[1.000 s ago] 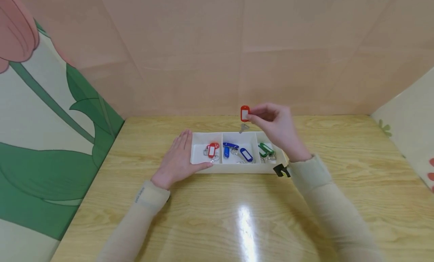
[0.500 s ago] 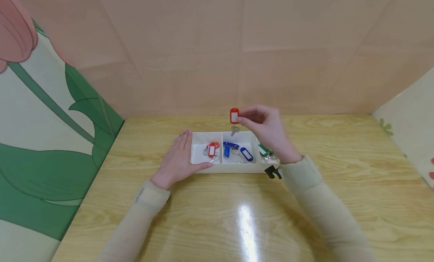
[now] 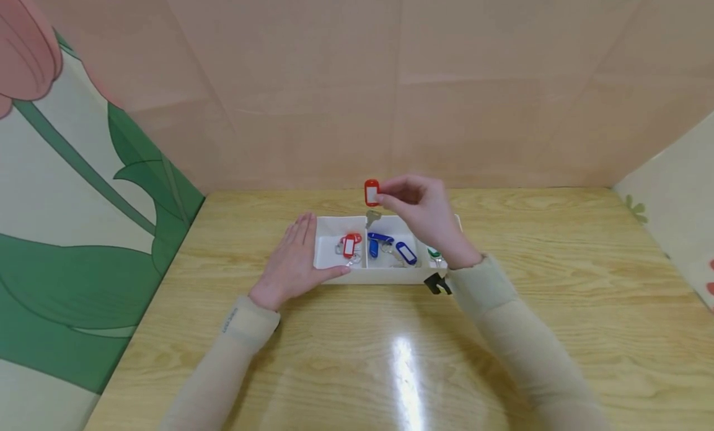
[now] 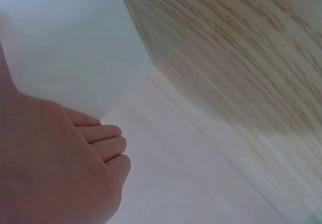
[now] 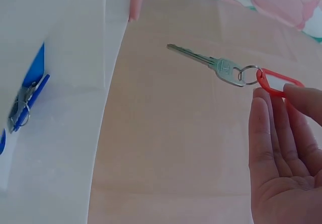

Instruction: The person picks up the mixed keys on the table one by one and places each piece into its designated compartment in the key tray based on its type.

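Between thumb and fingertips my right hand (image 3: 426, 211) pinches a red key tag (image 3: 371, 193), held above the back of a white divided box (image 3: 346, 276). From the tag's ring hangs a silver key (image 5: 227, 71), plain in the right wrist view. My left hand (image 3: 290, 262) lies with straight fingers along the box's left end, thumb over the front rim; the left wrist view shows its palm against the white wall. Red-tagged keys (image 3: 349, 246) lie in the left compartment and blue-tagged keys (image 3: 406, 253) in the middle one. Green tags (image 3: 434, 253) on the right are mostly hidden behind my right wrist.
The box stands on a wood-grain table (image 3: 346, 356). A pinkish wall (image 3: 312, 96) rises behind the table's back edge. On the left is a panel painted with a flower (image 3: 72, 282). A small black object (image 3: 437, 284) shows at the right cuff.
My right hand has moved left with the red key tag and its key, from above the right part of the box to near the left divider. The left hand stays in place.
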{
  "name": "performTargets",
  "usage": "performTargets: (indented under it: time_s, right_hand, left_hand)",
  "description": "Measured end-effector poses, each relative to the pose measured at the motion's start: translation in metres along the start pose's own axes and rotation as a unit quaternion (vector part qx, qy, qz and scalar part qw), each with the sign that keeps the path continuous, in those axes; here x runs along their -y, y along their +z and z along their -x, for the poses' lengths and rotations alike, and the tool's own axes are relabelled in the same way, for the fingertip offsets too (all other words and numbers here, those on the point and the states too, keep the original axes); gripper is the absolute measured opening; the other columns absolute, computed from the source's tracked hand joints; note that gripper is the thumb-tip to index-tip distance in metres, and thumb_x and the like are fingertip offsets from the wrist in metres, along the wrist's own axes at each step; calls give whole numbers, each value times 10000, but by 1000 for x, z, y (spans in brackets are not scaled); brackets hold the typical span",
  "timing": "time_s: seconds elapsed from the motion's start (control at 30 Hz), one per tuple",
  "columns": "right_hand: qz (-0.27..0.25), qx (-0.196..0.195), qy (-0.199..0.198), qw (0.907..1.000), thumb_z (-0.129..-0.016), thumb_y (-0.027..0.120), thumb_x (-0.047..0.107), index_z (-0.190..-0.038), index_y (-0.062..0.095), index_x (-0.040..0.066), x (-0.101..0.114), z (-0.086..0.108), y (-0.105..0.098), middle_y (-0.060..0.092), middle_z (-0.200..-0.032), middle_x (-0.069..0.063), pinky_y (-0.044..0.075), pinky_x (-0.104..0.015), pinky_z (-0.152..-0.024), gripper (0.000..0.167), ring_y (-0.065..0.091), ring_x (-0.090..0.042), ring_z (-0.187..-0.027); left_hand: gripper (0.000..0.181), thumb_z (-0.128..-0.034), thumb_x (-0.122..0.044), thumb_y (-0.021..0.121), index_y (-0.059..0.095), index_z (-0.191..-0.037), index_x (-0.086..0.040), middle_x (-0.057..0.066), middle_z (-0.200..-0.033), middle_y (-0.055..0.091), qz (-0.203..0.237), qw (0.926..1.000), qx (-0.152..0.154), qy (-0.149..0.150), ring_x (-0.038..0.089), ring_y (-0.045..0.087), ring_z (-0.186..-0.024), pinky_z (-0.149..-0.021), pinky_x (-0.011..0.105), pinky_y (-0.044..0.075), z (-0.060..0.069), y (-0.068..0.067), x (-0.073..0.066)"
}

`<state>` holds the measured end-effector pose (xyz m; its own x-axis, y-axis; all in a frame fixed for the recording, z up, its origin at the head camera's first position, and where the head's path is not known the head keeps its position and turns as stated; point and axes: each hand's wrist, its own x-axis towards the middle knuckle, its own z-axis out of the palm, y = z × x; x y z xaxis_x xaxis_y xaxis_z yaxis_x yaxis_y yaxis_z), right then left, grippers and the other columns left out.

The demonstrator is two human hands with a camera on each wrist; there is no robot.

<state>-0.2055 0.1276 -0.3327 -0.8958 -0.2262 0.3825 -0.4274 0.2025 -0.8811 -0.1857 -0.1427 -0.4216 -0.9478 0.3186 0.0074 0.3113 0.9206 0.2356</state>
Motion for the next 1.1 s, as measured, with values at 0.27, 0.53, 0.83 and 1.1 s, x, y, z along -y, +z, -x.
performTargets:
  time_s: [0.27,0.53,0.83,1.1]
  right_hand:
    - [52,198,-37,9998,-937,769,142,-1076,769,69,-3,-1,7,746,-1049,-40,591,-301,-814,157,709,-258,-907]
    - [60,426,-199,9989,-925,769,81,-1047,768,43,-10,1,17,749,-995,-36,601,-304,-756,127,711,-315,-861]
    - [163,642,5,9978,-926,778,126,-1062,767,68,-22,6,28,748,-1007,-12,604,-315,-765,148,722,-280,-878]
    - [354,738,-40,9966,-925,767,72,-1042,774,66,-35,9,38,746,-1001,-13,604,-321,-754,117,715,-192,-847]
  left_hand:
    - [1330,-774,-943,403,18,-1617,11,160,-1692,28,-1,10000,27,-6,273,9,-1547,-1237,410,54,-1,-2,-3]
    - [1328,-779,-943,398,23,-1615,18,166,-1689,23,20,10000,3,28,276,13,-1546,-1238,405,49,-1,-4,-4]
    - [1323,-785,-938,398,28,-1612,26,164,-1690,24,16,10000,-8,62,269,12,-1547,-1238,399,49,-1,-4,-5]
    - [1325,-791,-931,410,55,-1603,53,194,-1681,49,-42,9998,-102,176,280,33,-1545,-1239,402,64,0,-2,-4]
